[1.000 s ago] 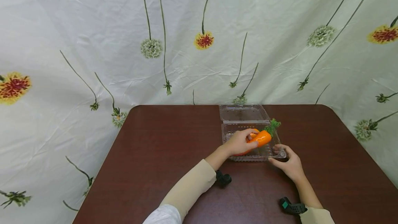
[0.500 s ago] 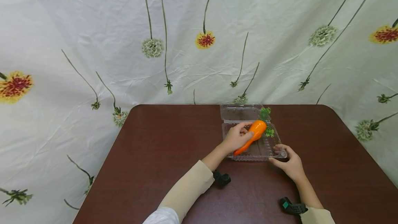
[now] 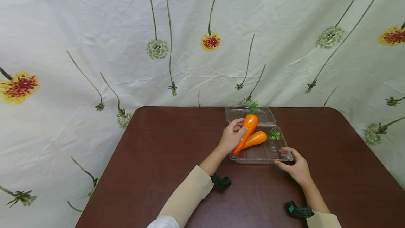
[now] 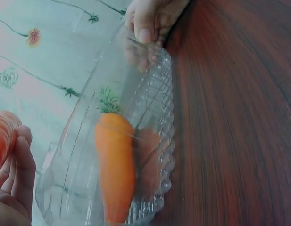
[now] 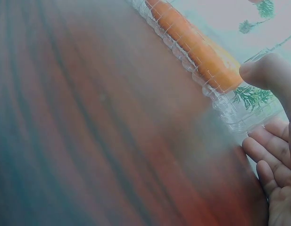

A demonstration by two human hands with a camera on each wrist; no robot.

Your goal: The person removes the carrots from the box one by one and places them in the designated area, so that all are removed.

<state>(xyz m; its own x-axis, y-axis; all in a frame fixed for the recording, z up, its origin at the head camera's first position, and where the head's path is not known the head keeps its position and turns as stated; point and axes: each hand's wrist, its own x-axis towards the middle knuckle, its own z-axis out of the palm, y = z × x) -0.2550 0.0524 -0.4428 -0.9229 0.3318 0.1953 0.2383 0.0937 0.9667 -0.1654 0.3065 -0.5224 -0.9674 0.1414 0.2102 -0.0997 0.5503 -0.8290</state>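
My left hand [image 3: 230, 139] grips an orange carrot [image 3: 251, 124] with a green leafy top, tilted over the left side of an open clear plastic clamshell box [image 3: 262, 160]. A second carrot [image 3: 257, 138] lies in the box's base, leaves to the right; the left wrist view shows this carrot [image 4: 116, 165] through the clear wall. At the left edge of that view, the fingers pinch the held carrot [image 4: 3, 136]. My right hand [image 3: 296, 168] holds the box's front right corner between thumb and fingers. Close up, the right hand [image 5: 277, 155] has its thumb by the box's rim.
The box's lid [image 3: 250, 115] lies folded back toward the far edge of the dark brown table [image 3: 171, 143]. Behind the table hangs a pale flowered cloth [image 3: 126, 27]. Each wrist wears a black device, such as the right strap [image 3: 297, 210].
My left hand has moved left with the held carrot, whose leafy end has swung from the right toward the lid. The carrot in the box now shows more fully. My right hand stays put.
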